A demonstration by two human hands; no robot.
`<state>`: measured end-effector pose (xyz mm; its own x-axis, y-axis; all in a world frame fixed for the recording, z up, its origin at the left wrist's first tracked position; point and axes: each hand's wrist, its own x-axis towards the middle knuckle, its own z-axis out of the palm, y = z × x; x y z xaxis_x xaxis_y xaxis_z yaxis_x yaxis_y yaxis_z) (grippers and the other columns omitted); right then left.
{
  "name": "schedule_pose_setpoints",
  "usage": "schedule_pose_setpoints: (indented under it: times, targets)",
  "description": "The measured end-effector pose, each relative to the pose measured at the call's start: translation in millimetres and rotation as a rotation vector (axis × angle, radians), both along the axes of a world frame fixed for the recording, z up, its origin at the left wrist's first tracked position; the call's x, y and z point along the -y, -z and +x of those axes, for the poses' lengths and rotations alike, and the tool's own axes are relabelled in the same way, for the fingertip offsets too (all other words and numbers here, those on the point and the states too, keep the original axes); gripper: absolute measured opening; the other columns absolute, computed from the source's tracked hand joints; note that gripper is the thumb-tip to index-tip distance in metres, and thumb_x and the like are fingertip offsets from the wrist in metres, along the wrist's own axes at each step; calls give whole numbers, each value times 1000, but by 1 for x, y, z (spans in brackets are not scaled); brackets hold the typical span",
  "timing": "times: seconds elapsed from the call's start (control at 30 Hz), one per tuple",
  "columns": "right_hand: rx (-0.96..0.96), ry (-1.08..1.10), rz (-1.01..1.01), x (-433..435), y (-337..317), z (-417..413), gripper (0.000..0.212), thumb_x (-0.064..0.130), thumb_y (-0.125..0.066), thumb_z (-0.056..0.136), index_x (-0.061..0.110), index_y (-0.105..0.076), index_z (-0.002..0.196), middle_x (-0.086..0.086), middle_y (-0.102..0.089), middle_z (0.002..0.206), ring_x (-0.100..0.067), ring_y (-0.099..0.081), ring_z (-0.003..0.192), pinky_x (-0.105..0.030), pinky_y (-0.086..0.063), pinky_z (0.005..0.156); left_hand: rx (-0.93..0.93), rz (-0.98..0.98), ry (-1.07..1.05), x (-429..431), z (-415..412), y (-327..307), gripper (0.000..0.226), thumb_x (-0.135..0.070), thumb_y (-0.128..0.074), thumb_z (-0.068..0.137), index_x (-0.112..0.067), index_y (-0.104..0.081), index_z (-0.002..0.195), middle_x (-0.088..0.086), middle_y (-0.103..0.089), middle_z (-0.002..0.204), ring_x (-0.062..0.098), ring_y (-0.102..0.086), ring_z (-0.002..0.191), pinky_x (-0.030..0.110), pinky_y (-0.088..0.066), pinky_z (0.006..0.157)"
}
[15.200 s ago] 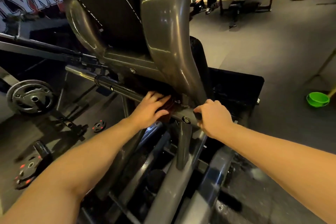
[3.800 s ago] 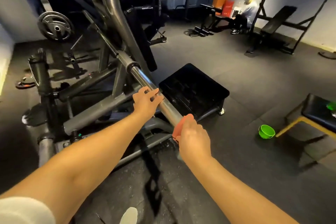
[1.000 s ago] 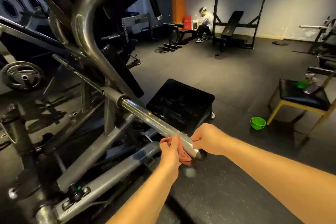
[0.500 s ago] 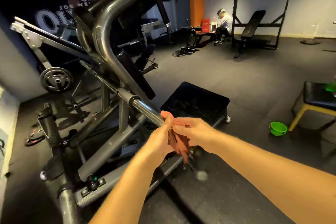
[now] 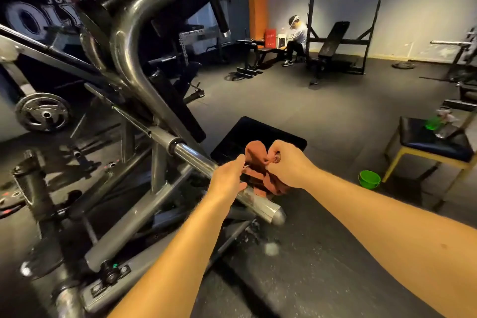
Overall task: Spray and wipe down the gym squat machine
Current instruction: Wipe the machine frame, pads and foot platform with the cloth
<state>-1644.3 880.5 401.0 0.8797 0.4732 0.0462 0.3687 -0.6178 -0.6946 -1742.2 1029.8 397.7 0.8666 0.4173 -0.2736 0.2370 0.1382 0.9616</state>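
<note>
The squat machine [image 5: 129,41] of grey steel tubes fills the left half of the head view. Its chrome weight sleeve [image 5: 260,205] juts toward me and ends in a rounded tip. Just above the sleeve, both hands hold a rust-red cloth [image 5: 255,155]. My left hand [image 5: 228,178] pinches the cloth's left edge. My right hand [image 5: 289,165] pinches its upper right part with curled fingers, and the rest of the cloth hangs bunched below. The cloth hangs just above the sleeve. The machine's black footplate [image 5: 258,129] lies behind the hands.
A green bowl [image 5: 369,179] sits on the dark rubber floor at right, beside a black-padded stool [image 5: 436,142] with yellow legs carrying a green bottle [image 5: 433,122]. A weight plate [image 5: 42,112] hangs at left. A seated person [image 5: 295,39] and a bench rack are at the back.
Both hands have lifted the cloth off the chrome sleeve and pulled it apart between them; half a second ago it was bunched between the hands, a second ago it was pressed on the sleeve's end.
</note>
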Motion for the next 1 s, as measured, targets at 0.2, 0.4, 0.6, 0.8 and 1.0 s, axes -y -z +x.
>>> schedule_pose_setpoints:
  times: [0.2,0.4,0.6,0.8,1.0]
  targets:
    - [-265,-256,-195,19,41,-12,11,18,-52,104,12,-49,96,4,-69,95,-4,-58,79,-14,-43,63,-223,511,-305,-57,2,62,53,-38,-69,96,-21,-55,145,11,-48,148,34,-37,139,42,-40,105]
    - [-460,-290,-242,19,42,9,41,30,-48,107,66,-63,119,18,-67,130,-11,-61,121,-33,-47,110,-78,7,-266,-87,19,82,67,-17,-72,96,-18,-40,155,9,-50,148,21,-64,106,43,-55,100]
    - [-450,-282,-99,-55,48,19,35,36,-48,107,56,-58,134,27,-52,148,-6,-48,137,-40,-33,122,-34,-58,-268,-99,28,81,40,0,-73,91,-34,-54,84,1,-66,93,26,-70,99,42,-58,89]
    - [-382,-325,-229,-61,49,22,45,22,-46,107,44,-51,146,18,-56,147,-7,-53,131,-29,-38,115,24,-30,-254,-130,41,97,93,-12,-80,89,-27,-24,162,1,-56,136,21,-67,113,41,-58,94]
    - [-347,-326,-394,-46,51,23,49,31,-45,105,46,-44,151,22,-50,152,-5,-51,134,-32,-37,118,43,61,-257,-176,65,107,93,-22,-80,89,-38,-23,161,-1,-48,153,16,-57,126,46,-51,108]
